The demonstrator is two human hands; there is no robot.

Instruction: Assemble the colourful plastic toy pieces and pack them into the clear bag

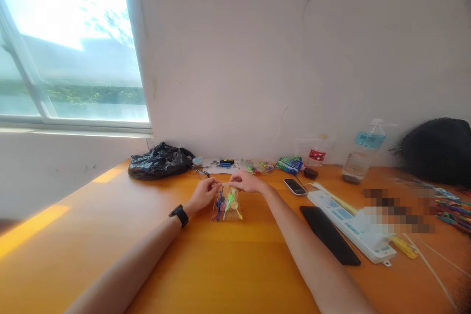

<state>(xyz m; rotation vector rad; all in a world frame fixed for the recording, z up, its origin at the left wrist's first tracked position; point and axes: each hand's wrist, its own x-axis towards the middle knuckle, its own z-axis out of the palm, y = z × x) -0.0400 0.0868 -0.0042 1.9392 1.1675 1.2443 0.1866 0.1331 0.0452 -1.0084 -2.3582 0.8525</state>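
A small clear plastic bag (226, 205) with colourful little pieces inside stands on the orange table (206, 265). My left hand (206, 193), with a black watch on its wrist, pinches the bag's top edge from the left. My right hand (246, 181) pinches the same top edge from the right. Both hands have their fingers closed on the bag's opening.
A black plastic bag (160, 161) lies at the back left by the wall. Glasses (199, 173), small packets (257, 166), a phone (295, 186), a black slab (329, 241), a white power strip (351, 225) and a water bottle (362, 154) lie to the right. Another person's dark hair (437, 149) shows far right.
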